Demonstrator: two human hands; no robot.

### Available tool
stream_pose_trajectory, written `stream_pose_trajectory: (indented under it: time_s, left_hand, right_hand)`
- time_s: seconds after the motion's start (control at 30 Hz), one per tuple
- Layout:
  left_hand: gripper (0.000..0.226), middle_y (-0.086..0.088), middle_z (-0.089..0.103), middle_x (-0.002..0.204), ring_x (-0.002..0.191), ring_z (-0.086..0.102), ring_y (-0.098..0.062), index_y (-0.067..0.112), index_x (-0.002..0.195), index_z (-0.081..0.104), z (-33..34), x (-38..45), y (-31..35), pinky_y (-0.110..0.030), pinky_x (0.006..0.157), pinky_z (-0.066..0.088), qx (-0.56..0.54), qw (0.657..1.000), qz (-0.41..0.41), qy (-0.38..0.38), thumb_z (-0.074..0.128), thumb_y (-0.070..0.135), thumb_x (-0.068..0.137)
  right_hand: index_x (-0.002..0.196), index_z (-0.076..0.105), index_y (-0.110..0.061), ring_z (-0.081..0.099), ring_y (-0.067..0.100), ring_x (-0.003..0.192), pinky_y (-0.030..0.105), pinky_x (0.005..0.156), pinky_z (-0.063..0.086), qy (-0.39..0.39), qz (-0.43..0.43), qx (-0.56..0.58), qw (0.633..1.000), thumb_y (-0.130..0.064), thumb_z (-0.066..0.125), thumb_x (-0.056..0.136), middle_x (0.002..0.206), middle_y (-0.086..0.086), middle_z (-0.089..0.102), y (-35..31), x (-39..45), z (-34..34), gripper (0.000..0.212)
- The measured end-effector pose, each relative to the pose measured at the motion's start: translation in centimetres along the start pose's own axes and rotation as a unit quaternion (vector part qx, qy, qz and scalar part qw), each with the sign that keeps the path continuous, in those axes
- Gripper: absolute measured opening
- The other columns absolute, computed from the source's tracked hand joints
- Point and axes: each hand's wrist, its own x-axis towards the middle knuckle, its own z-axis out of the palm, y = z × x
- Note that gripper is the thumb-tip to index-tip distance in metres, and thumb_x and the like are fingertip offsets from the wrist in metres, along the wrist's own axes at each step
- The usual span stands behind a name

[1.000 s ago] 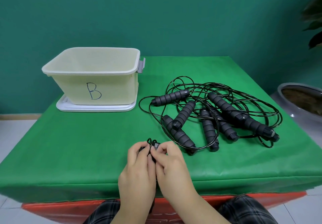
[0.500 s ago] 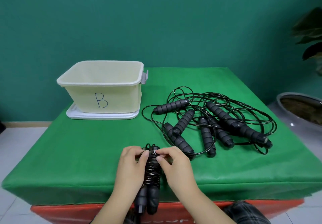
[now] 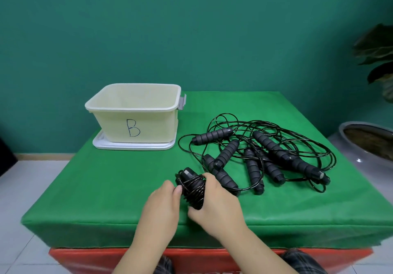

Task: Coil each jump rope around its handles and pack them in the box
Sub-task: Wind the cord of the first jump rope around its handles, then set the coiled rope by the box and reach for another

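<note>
Head view, one green-covered table. Item one: coiled jump rope, black cord wound round its paired handles, held just above the near middle of the table; right hand has fingers and thumb curled round the bundle, left hand pinches its left side at the thumb tip. Item two: loose jump ropes, a tangled heap of black foam handles and cord, lying to the right of centre, just beside the held bundle. Item three: cream box (marked "B"), far left, standing on its white lid. Grey planter off the right edge.
</note>
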Motion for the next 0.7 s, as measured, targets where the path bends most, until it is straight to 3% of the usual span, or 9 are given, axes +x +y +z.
stream_pose_trajectory:
  time_s: [0.1, 0.23, 0.37, 0.5, 0.6, 0.7]
  left_hand:
    - [0.036, 0.006, 0.036, 0.06, 0.06, 0.036, -0.017, 0.023, 0.064, 0.023, -0.6, -0.4, 0.5, -0.031, 0.059, 0.024, 0.102, 0.992, 0.052, -0.051, 0.03, 0.034, 0.098]
    - [0.03, 0.006, 0.034, 0.059, 0.061, 0.037, -0.017, 0.022, 0.068, 0.029, -0.8, -1.5, 1.7, -0.029, 0.059, 0.025, 0.093, 0.992, 0.085, -0.033, 0.034, 0.032, 0.096]
    - [0.037, 0.003, 0.033, 0.049, 0.046, 0.03, -0.013, 0.019, 0.059, 0.03, -1.5, -1.2, 0.5, -0.028, 0.049, 0.022, -0.041, 0.998, 0.038, 0.009, 0.043, 0.029, 0.093]
    - [0.032, 0.0, 0.055, 0.055, 0.051, 0.053, -0.011, 0.012, 0.064, 0.047, -0.9, 0.4, -1.7, -0.027, 0.054, 0.042, -0.246, 0.966, -0.071, 0.014, 0.047, 0.023, 0.094]
    - [0.027, -0.009, 0.063, 0.069, 0.053, 0.055, -0.009, 0.007, 0.072, 0.052, -0.9, 2.0, -3.5, -0.022, 0.052, 0.046, -0.379, 0.906, -0.172, 0.072, 0.044, 0.016, 0.096]
    - [0.025, -0.012, 0.064, 0.079, 0.063, 0.055, -0.017, 0.006, 0.079, 0.053, -1.8, 3.5, -5.6, -0.028, 0.06, 0.046, -0.418, 0.873, -0.226, 0.106, 0.041, 0.02, 0.097]
  right_hand:
    - [0.113, 0.034, -0.02, 0.061, 0.025, 0.101, 0.033, 0.073, 0.044, -0.038, 0.018, -0.043, 0.998, -0.043, 0.063, 0.073, 0.111, -0.001, 0.056, 0.5, 0.4, 0.3, 0.054]
    - [0.098, 0.032, -0.017, 0.063, 0.029, 0.099, 0.033, 0.069, 0.039, -0.091, 0.052, -0.049, 0.993, -0.041, 0.064, 0.075, 0.104, 0.004, 0.063, 0.1, 1.6, 0.6, 0.046]
    - [0.123, 0.031, -0.015, 0.059, 0.029, 0.106, 0.036, 0.081, 0.048, -0.103, 0.013, -0.043, 0.994, -0.042, 0.07, 0.072, 0.117, 0.005, 0.058, 0.0, 2.8, -0.2, 0.07]
    - [0.144, 0.015, -0.018, 0.041, 0.022, 0.127, 0.034, 0.1, 0.038, -0.084, -0.052, -0.014, 0.995, -0.053, 0.072, 0.071, 0.139, 0.002, 0.042, 0.1, 3.4, -0.7, 0.099]
    - [0.146, 0.017, -0.019, 0.028, 0.019, 0.134, 0.03, 0.108, 0.026, -0.032, -0.109, -0.021, 0.993, -0.056, 0.062, 0.08, 0.145, 0.001, 0.037, 0.4, 4.4, -1.1, 0.088]
    - [0.147, 0.017, -0.02, 0.01, 0.021, 0.144, 0.037, 0.116, 0.012, -0.003, -0.101, -0.083, 0.991, -0.058, 0.049, 0.087, 0.151, 0.001, 0.026, 1.7, 5.9, -1.0, 0.077]
